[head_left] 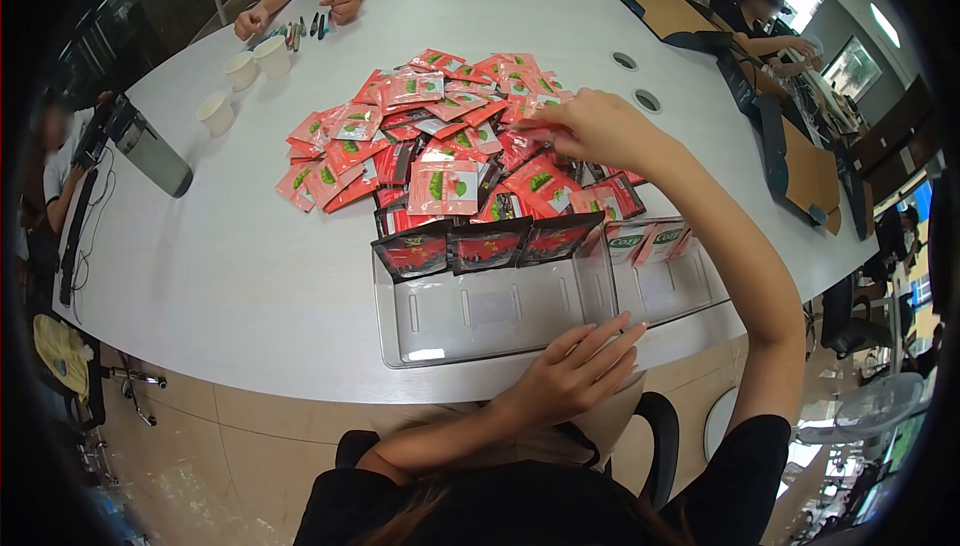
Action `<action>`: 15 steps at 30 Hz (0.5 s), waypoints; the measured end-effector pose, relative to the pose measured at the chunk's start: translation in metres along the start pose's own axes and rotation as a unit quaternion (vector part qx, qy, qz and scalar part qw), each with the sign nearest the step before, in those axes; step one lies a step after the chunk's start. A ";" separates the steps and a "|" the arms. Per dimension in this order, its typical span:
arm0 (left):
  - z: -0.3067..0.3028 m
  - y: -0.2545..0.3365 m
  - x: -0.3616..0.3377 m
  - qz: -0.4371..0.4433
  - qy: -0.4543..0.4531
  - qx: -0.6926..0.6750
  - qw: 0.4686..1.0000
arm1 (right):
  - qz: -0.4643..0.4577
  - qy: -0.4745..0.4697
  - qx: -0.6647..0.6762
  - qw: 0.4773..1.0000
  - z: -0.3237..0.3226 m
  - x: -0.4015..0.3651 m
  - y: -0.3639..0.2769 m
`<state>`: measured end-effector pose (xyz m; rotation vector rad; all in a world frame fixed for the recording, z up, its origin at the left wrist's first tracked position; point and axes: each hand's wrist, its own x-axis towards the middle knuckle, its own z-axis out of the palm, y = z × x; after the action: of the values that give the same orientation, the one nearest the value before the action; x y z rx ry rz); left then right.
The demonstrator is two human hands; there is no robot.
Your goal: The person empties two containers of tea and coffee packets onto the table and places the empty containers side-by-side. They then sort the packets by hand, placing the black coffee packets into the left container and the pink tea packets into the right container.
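Note:
A heap of small red sachets with green pictures lies on the table, with black-and-red sachets among them. Over the heap's right side is my right hand, its fingers closed on the edge of a red sachet. My left hand rests at the front rim of the clear trays, fingers spread and holding nothing. Several black-and-red sachets stand in a row along the back of the larger clear plastic tray. In the smaller clear tray to its right, several red-and-white packets stand at the back.
Three white cups and a grey bottle are at the left. Across the white table, another person's hands are near several pens. Open cardboard boxes line the right edge, near two round table holes.

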<state>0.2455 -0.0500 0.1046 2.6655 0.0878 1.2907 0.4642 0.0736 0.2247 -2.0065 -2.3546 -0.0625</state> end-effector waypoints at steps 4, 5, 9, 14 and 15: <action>0.000 0.001 0.000 -0.001 0.003 0.007 1.000 | 0.028 -0.122 -0.036 0.992 0.004 -0.010 -0.015; 0.000 0.000 0.000 -0.001 0.002 0.006 1.000 | 0.010 -0.126 -0.040 0.991 0.009 -0.010 -0.014; 0.001 0.000 0.000 0.001 0.005 0.011 1.000 | -0.006 -0.166 -0.041 0.985 0.016 -0.006 -0.022; 0.002 0.001 0.000 -0.004 0.005 0.005 1.000 | 0.014 -0.198 -0.055 0.979 0.016 0.001 -0.031; 0.002 0.001 -0.001 -0.005 0.005 0.003 1.000 | 0.026 -0.216 -0.039 0.975 0.016 0.003 -0.031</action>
<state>0.2470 -0.0512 0.1029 2.6599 0.1053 1.3028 0.4333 0.0727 0.2087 -2.3151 -2.5709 0.3215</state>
